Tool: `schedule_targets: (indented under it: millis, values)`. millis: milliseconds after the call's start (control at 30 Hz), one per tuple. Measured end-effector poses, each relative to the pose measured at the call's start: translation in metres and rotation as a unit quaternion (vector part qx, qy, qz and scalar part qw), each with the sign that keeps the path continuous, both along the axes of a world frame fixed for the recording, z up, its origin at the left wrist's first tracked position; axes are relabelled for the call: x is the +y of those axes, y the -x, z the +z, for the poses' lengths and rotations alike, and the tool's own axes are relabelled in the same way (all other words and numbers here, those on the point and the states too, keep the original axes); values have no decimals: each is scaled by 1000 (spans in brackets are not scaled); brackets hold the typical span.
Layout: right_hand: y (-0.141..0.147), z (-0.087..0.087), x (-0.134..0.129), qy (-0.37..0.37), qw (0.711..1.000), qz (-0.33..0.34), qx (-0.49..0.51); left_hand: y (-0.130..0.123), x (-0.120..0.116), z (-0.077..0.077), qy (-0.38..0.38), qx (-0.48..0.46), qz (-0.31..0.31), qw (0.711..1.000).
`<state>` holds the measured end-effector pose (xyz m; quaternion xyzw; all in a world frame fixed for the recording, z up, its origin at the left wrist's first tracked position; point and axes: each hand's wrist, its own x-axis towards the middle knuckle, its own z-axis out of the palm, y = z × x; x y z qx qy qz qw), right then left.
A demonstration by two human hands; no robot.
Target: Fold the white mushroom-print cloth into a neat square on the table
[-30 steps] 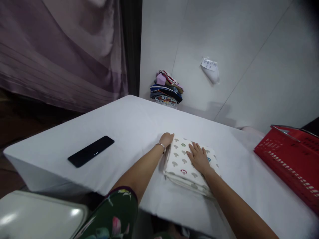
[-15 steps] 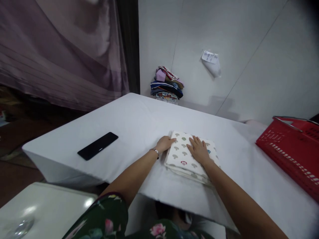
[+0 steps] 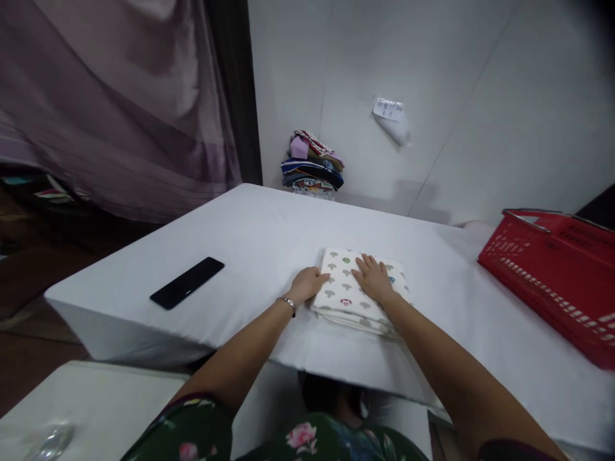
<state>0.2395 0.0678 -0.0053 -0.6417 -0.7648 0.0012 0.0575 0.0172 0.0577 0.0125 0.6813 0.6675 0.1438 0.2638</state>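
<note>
A white cloth (image 3: 339, 291) with grey mushroom prints and a few coloured ones lies folded in a thick square near the table's front edge. My right hand (image 3: 375, 278) rests flat on its top, fingers spread. At the cloth's left edge is my left hand (image 3: 307, 285), its thumb on the top face and its other fingers tucked at the side, partly hidden. A bracelet circles my left wrist.
The white-covered table (image 3: 269, 224) bears a black phone (image 3: 187, 283) on the left and a red basket (image 3: 552, 275) on the right. Folded clothes (image 3: 313, 165) are stacked beyond the far edge, by the wall. A white stool-like surface (image 3: 110, 403) stands lower left.
The view has shifted slightly, so the cloth and basket appear a little further left. Both hands keep nearly the same places on the cloth.
</note>
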Motion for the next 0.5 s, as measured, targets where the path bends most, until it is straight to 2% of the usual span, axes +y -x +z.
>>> schedule_targets:
  millis: [100,200,300,400,500]
  values:
    - [2,2,0,-1,1000,0,5,-15,-3,22,-93,55,-6,994]
    - [3,2,1,-4,1000,-2,5,-38,-5,33,-195,74,-71,975]
    - [1,5,2,16,1000,-4,3,-53,-4,20,-205,82,-133,966]
    - [-9,8,-3,46,999,-6,4,-52,-1,-3,-156,105,-138,972]
    - [-23,10,-12,53,998,-32,7,-46,2,-16,-158,113,-146,970]
